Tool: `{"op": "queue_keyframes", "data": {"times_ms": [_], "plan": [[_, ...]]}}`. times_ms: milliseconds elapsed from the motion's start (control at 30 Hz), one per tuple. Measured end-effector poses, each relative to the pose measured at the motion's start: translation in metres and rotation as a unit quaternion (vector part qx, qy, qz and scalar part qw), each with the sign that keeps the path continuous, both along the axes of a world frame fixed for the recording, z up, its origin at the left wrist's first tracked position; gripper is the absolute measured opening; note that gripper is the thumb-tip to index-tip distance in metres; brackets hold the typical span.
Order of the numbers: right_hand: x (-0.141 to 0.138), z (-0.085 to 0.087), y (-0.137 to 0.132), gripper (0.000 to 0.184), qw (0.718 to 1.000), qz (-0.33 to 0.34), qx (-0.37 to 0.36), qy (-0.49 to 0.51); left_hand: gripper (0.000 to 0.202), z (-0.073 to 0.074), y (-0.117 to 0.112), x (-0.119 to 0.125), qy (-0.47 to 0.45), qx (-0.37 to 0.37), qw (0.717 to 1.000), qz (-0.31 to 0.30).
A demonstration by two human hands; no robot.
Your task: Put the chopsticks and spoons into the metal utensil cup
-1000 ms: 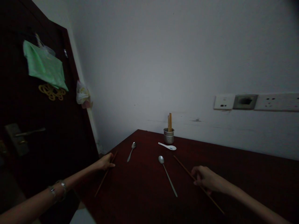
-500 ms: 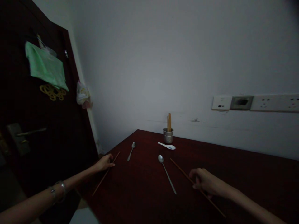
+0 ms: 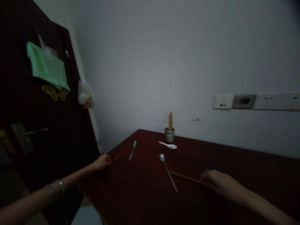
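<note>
My left hand (image 3: 103,162) is closed on a brown chopstick (image 3: 117,157) at the table's left edge; the stick slants out past both sides of the fist. At the right, my right hand (image 3: 217,181) grips another chopstick (image 3: 186,177), whose far end points left and lies close to the long-handled metal spoon (image 3: 169,175). A smaller metal spoon (image 3: 133,150) rests beyond the left hand. The white soup spoon (image 3: 168,145) lies before a perforated metal holder (image 3: 169,136) with several upright chopsticks (image 3: 170,122).
The dark red table (image 3: 145,187) meets a pale wall with sockets (image 3: 243,101) at the right. A dark door (image 3: 70,131) with a handle and a hanging green cloth (image 3: 49,65) stands at the left. Something pale (image 3: 85,216) shows below the table's left edge.
Both hands have closed on their chopsticks. The left one has shifted left with its stick; the right one moved right, and its stick has turned to lie flatter across the view.
</note>
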State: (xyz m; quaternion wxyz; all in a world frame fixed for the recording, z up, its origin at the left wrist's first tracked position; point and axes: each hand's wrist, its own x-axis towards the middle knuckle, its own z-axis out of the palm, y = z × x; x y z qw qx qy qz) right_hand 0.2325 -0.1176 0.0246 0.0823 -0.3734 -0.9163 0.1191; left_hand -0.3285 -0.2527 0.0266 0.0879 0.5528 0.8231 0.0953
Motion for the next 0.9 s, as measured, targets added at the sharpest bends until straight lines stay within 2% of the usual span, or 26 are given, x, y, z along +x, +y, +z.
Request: {"op": "queue_keyframes", "data": {"times_ms": [100,167,233,333,467,600,700,800,900], "plan": [[0.001,0.01,-0.007,0.028,1.0,0.008,-0.001,0.013,0.017,0.002,0.0,0.001,-0.008,0.008,1.0,0.0],[-0.008,0.017,-0.021,0.028,0.999,0.038,-0.008,0.018,0.016,0.003,0.002,0.002,-0.023,0.001,1.0,0.007],[-0.025,0.02,-0.04,0.029,0.997,0.072,-0.019,0.019,0.015,0.005,0.004,0.003,-0.055,-0.029,0.998,0.018],[-0.058,0.016,-0.071,0.028,0.99,0.136,-0.035,0.019,0.016,0.007,0.009,0.001,-0.094,-0.074,0.992,0.033],[-0.103,0.007,-0.094,0.026,0.981,0.192,-0.01,0.029,0.016,0.009,0.015,0.001,-0.094,-0.101,0.99,0.034],[-0.136,0.007,-0.099,0.028,0.974,0.222,0.027,0.026,0.016,0.012,0.014,0.006,-0.086,-0.105,0.99,0.037],[-0.144,0.011,-0.097,0.026,0.974,0.224,0.035,0.023,0.015,0.019,0.011,0.01,-0.093,-0.116,0.989,0.015],[-0.139,0.019,-0.091,0.025,0.975,0.219,0.015,0.023,0.021,0.036,0.011,0.009,-0.108,-0.152,0.982,0.003],[-0.126,0.03,-0.075,0.024,0.983,0.182,-0.004,0.039,0.028,0.059,0.022,0.004,-0.07,-0.117,0.99,0.022]]}}
